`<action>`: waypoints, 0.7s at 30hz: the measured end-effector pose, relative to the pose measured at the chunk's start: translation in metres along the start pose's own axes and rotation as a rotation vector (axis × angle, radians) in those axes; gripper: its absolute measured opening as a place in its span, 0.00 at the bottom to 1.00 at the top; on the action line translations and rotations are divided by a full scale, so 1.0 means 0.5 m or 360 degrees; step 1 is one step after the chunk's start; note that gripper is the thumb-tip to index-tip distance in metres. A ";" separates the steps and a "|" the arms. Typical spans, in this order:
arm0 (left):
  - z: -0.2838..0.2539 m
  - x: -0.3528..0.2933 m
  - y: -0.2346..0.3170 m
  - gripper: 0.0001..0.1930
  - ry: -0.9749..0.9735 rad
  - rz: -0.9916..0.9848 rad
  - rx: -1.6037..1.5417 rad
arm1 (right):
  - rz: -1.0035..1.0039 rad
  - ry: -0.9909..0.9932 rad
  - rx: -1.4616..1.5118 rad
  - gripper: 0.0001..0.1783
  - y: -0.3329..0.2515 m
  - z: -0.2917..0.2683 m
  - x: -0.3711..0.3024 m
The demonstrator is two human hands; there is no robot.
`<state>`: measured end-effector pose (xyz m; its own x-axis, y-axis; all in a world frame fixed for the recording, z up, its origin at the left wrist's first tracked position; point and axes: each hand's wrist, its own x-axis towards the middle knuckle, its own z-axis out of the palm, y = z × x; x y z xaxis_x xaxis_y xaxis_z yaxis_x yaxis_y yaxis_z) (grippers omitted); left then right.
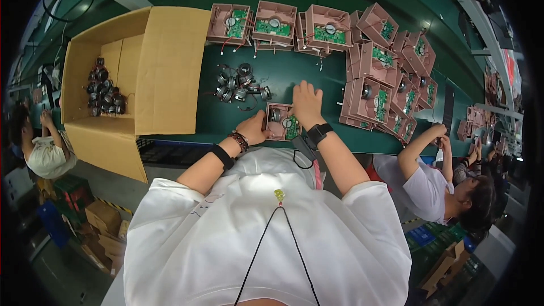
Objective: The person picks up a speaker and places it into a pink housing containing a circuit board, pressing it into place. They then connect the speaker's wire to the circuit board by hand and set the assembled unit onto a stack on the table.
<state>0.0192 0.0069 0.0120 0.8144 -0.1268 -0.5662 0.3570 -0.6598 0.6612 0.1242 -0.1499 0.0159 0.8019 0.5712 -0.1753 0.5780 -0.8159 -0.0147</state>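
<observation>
A pink plastic housing (277, 136) lies on the green bench close in front of me. Inside it sit a round black-and-silver speaker (276, 115) at the left and a green circuit board (292, 131) at the right. My left hand (255, 127) grips the housing's left wall, its fingers closed against it. Over the far right corner of the housing is my right hand (307, 103), fingers curled and bunched together; whatever they hold, if anything, is hidden. Just beyond the housing lies a loose pile of round speakers (241, 84) with thin wires.
An open cardboard box (170, 73) with more speakers (105, 93) stands at the left. Pink housings with green boards (273, 25) line the far side, some stacked. More housings (374, 96) are piled at the right. Other people (428, 181) work on both sides.
</observation>
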 end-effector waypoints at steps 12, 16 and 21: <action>-0.028 -0.011 0.089 0.24 0.0875 0.0565 0.0360 | 0.0297 -0.0246 0.1566 0.22 0.065 0.084 -0.117; -0.038 -0.001 0.076 0.19 0.0535 0.0868 0.0501 | 0.0211 -0.0115 0.1219 0.19 0.037 0.078 -0.113; -0.152 -0.050 0.155 0.17 0.0658 0.0703 -0.0072 | 0.0169 0.0322 0.1365 0.18 0.052 -0.058 -0.147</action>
<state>0.0614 0.0153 0.1149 0.9970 -0.0773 -0.0012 -0.0437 -0.5768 0.8157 0.0849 -0.2107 0.0570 0.9031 0.4275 -0.0412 0.2521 -0.6053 -0.7550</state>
